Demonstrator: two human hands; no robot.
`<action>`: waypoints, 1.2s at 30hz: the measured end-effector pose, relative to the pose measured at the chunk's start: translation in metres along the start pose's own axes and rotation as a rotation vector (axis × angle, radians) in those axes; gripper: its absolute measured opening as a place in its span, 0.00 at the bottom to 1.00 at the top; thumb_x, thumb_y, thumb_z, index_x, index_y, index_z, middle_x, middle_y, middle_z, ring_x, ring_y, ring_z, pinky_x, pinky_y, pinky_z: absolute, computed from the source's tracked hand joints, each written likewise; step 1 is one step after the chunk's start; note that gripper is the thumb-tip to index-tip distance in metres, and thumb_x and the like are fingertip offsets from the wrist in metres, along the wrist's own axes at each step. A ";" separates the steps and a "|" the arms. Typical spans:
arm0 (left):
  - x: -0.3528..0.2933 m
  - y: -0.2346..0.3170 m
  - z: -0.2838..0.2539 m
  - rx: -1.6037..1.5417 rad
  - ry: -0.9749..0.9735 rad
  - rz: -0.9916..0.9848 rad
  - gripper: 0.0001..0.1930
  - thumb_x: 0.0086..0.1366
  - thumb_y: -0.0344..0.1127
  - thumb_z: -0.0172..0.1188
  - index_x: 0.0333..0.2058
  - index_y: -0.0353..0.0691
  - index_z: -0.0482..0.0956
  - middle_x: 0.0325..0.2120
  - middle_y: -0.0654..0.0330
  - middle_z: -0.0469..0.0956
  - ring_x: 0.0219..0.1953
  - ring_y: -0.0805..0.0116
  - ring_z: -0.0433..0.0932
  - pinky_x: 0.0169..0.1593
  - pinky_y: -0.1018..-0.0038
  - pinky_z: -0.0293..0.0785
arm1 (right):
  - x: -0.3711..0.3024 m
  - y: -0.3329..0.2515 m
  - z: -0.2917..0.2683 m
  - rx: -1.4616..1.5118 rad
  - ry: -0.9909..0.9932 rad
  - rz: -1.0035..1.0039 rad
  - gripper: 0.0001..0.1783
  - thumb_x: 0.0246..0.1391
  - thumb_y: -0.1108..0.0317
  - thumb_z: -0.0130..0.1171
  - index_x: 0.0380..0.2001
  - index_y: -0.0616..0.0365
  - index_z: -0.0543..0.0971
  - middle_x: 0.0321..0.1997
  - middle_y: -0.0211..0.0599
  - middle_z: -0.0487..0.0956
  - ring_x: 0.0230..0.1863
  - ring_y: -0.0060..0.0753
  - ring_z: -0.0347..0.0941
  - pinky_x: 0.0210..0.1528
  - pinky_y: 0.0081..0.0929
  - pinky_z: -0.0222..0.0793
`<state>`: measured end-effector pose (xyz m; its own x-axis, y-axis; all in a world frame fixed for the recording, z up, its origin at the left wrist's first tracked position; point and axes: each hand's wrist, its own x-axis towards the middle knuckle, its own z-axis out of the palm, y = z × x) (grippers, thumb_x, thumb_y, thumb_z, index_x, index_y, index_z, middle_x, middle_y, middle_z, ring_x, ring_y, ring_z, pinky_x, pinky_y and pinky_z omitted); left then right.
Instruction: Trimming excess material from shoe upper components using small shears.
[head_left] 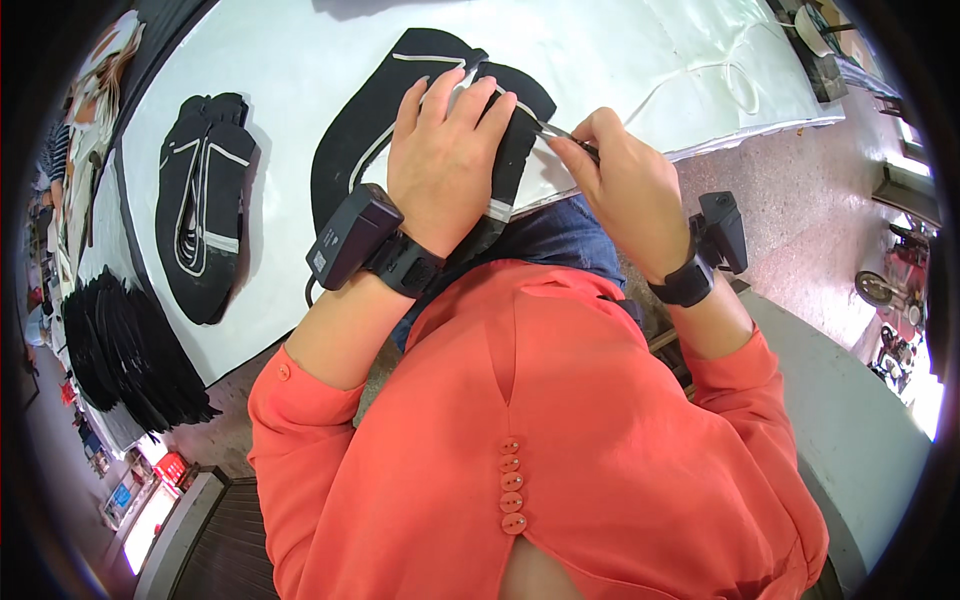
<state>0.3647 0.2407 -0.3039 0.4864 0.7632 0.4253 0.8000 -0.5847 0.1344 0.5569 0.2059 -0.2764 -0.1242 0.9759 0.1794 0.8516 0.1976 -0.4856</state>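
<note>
A black fabric piece with white piping, shaped like a shoe upper, lies on the white table in front of me. My left hand rests palm down on it, fingers stretched out and slightly apart. At the piece's right edge, my right hand pinches a slim, pointed metal tool. Its tip reaches the black fabric just right of my left fingertips. My right fingers hide most of the tool, so its exact kind cannot be made out. A thin white cord trails over the table beyond my right hand.
Left on the white table sits a stack of similar black pieces with white piping. Lower left, a bundle of black strips hangs at the table's edge. A grey surface stands at my right, with speckled floor beyond.
</note>
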 end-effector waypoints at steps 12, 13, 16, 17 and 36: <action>0.001 0.001 -0.001 -0.006 0.002 0.007 0.23 0.54 0.22 0.57 0.50 0.45 0.80 0.51 0.63 0.76 0.58 0.56 0.69 0.62 0.59 0.64 | 0.003 0.002 0.008 -0.123 0.070 -0.014 0.19 0.58 0.52 0.61 0.28 0.57 0.71 0.20 0.38 0.78 0.20 0.45 0.76 0.22 0.35 0.70; 0.001 0.000 -0.001 -0.006 0.002 0.007 0.23 0.54 0.22 0.57 0.50 0.45 0.80 0.51 0.63 0.76 0.58 0.56 0.69 0.62 0.59 0.64 | 0.004 0.001 0.008 -0.123 0.069 -0.015 0.19 0.58 0.52 0.61 0.28 0.57 0.71 0.20 0.38 0.78 0.20 0.45 0.76 0.22 0.35 0.70; 0.001 -0.001 -0.001 -0.013 0.006 0.007 0.23 0.54 0.22 0.57 0.50 0.45 0.80 0.51 0.63 0.76 0.58 0.56 0.69 0.62 0.59 0.64 | 0.003 -0.001 0.006 -0.119 0.032 -0.006 0.19 0.59 0.52 0.61 0.28 0.56 0.71 0.20 0.39 0.78 0.20 0.45 0.76 0.22 0.36 0.70; 0.001 -0.001 -0.002 -0.013 0.001 0.008 0.23 0.53 0.22 0.57 0.50 0.45 0.80 0.51 0.63 0.76 0.58 0.56 0.69 0.62 0.59 0.64 | 0.001 0.000 0.005 -0.068 0.027 -0.010 0.19 0.59 0.52 0.61 0.28 0.56 0.71 0.20 0.39 0.78 0.20 0.44 0.76 0.22 0.36 0.70; 0.001 0.001 -0.004 0.004 -0.012 0.006 0.23 0.53 0.22 0.57 0.50 0.45 0.80 0.51 0.63 0.76 0.58 0.56 0.69 0.62 0.59 0.64 | 0.004 0.000 0.011 -0.065 0.097 -0.022 0.17 0.58 0.54 0.62 0.29 0.56 0.72 0.20 0.38 0.77 0.22 0.44 0.76 0.23 0.36 0.69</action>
<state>0.3644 0.2396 -0.2995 0.4952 0.7633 0.4150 0.7988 -0.5878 0.1281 0.5507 0.2112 -0.2847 -0.0963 0.9572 0.2730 0.8807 0.2097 -0.4247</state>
